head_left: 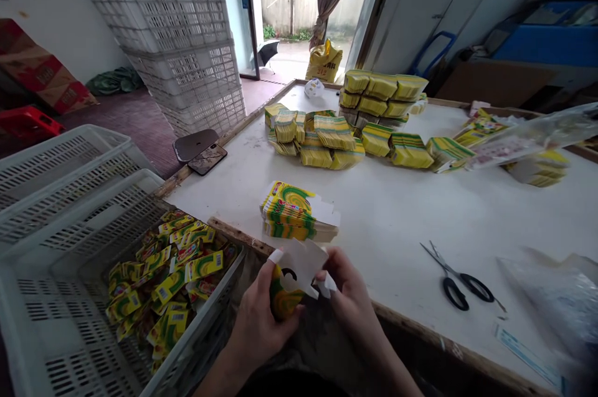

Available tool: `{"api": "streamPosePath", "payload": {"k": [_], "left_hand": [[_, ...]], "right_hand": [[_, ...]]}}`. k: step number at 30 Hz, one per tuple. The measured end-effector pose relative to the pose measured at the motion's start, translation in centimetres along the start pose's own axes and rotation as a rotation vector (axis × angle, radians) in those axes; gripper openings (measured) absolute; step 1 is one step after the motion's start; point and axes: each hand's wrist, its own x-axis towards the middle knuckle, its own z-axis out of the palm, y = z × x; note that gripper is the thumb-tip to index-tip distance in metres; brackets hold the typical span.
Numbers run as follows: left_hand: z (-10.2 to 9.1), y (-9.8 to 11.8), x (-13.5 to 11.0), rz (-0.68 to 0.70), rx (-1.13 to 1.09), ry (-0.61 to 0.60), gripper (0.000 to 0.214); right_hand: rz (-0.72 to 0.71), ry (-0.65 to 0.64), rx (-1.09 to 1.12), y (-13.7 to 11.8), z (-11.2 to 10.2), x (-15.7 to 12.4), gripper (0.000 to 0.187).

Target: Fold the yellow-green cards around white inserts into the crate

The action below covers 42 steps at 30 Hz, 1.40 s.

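Note:
At the table's near edge my left hand [256, 316] and my right hand [348, 297] both grip one small yellow-green carton [292, 282], its white flaps standing up between my fingers. White tape wraps my left thumb tip and a right fingertip. Just beyond lies a stack of flat yellow-green carton blanks [296, 213] on the white table [402, 216]. To my left a white slatted crate [60, 316] holds several folded cartons [168, 278].
Bundles of flat cartons [374, 129] are piled at the table's far side. Black scissors [460, 285] lie to the right, near clear plastic bags [555, 297]. Two phones [199, 151] rest at the left table edge. Stacked white crates [182, 42] stand behind, and an open doorway.

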Motion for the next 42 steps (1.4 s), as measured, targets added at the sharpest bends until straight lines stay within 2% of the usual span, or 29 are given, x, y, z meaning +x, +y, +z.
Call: {"api": "streamPosePath", "payload": {"k": [3, 6, 7, 9, 12, 16, 21, 25, 30, 34, 38, 42], "left_hand": [[0.5, 0.3, -0.4, 0.052, -0.063, 0.036, 0.074], [1.0, 0.2, -0.7, 0.043, -0.081, 0.14, 0.069], [1.1, 0.1, -0.7, 0.043, -0.065, 0.143, 0.07], [1.0, -0.2, -0.7, 0.035, -0.024, 0.091, 0.075], [0.8, -0.6, -0.4, -0.001, -0.002, 0.048, 0.083], [0.9, -0.9, 0.1, 0.038, 0.034, 0.115, 0.08], [1.3, -1.2, 0.3, 0.213, 0.206, 0.107, 0.064], [1.2, -1.0, 0.3, 0.267, 0.302, 0.139, 0.053], [1.3, -0.5, 0.0, 0.201, 0.318, 0.063, 0.048], [1.2, -0.5, -0.2, 0.147, 0.352, 0.043, 0.043], [0.9, -0.4, 0.1, 0.105, 0.32, -0.05, 0.048], [0.9, -0.2, 0.6, 0.055, 0.218, -0.149, 0.059]], "right_hand": [[0.248, -0.044, 0.218, 0.0, 0.2, 0.9, 0.029], [0.548, -0.071, 0.529, 1.8, 1.5, 0.4, 0.03], [0.618, -0.094, 0.594, 2.5, 1.9, 0.1, 0.03], [0.664, -0.114, 0.675, 3.6, 2.4, -0.5, 0.032], [0.525, -0.095, 0.688, 4.1, 2.1, -0.9, 0.037], [0.313, -0.119, 0.62, 3.8, 0.8, -0.7, 0.038], [0.244, -0.091, 0.384, 3.3, 0.2, -0.2, 0.034], [0.17, -0.066, 0.139, 1.8, 0.4, 0.7, 0.031], [0.267, -0.175, 0.08, 1.2, 0.6, 1.0, 0.028], [0.254, -0.161, 0.038, 2.1, 0.6, 0.9, 0.031], [0.169, -0.156, -0.104, 2.5, 0.5, 0.6, 0.031], [0.061, -0.252, -0.292, 2.2, 0.9, -0.5, 0.037]]}}
